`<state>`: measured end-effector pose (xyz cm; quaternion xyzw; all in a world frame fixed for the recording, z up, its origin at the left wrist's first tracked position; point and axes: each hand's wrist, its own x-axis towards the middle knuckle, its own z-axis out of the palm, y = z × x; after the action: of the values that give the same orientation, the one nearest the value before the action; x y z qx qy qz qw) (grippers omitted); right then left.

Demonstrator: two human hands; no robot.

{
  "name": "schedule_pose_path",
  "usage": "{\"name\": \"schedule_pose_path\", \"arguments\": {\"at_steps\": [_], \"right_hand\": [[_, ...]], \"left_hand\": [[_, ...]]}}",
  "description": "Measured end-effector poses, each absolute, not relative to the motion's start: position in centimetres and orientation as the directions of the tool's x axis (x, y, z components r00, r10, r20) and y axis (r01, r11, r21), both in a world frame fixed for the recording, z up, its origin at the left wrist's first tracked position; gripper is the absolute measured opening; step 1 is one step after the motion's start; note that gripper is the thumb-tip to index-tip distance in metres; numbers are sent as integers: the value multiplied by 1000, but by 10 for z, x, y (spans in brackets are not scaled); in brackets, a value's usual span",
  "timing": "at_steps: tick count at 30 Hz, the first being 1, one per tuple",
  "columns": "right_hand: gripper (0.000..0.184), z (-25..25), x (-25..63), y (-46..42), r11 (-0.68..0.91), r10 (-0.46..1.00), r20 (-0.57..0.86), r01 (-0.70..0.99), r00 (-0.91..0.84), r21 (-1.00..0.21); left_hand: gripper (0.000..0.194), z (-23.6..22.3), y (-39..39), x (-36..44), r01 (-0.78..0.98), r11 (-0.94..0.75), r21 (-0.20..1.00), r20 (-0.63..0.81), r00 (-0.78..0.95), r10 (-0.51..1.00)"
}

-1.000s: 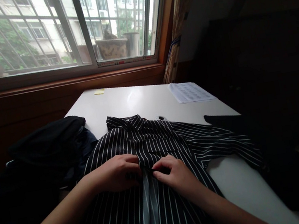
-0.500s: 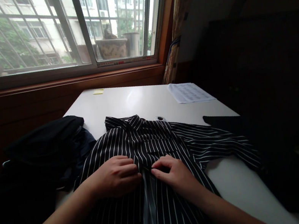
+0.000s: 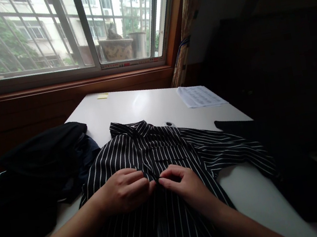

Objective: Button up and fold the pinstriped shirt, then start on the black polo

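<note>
On white table (image 3: 132, 107), black shirt (image 3: 144, 158), white-striped, collared; left grip (image 3: 125, 191), right grip (image 3: 186, 182) both pinching it mid-front.

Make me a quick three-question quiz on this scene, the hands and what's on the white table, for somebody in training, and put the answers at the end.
1. Multiple choice: where do the left hand and right hand touch the black-and-white striped shirt?
A) at the collar
B) at a sleeve cuff
C) at the middle of its front

2. True or false: the yellow sticky note is stuck to the shirt's collar.

3. Fill in the blank: the printed papers lie toward the far ____ corner of the white table.

Key:
1. C
2. False; the yellow sticky note lies near the table's far left corner.
3. right
</note>
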<state>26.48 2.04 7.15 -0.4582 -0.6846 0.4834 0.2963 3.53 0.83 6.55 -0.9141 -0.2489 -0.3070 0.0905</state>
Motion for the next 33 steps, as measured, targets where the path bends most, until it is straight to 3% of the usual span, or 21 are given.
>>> {"name": "schedule_pose_path", "arguments": {"at_steps": [23, 33], "right_hand": [[17, 72, 266, 19, 14, 895, -91, 231, -437, -973], [25, 71, 267, 20, 21, 881, -75, 198, -466, -980]], "left_hand": [[23, 67, 9, 39, 485, -875, -6, 621, 687, 377], [16, 66, 10, 36, 485, -872, -71, 596, 721, 353]]}}
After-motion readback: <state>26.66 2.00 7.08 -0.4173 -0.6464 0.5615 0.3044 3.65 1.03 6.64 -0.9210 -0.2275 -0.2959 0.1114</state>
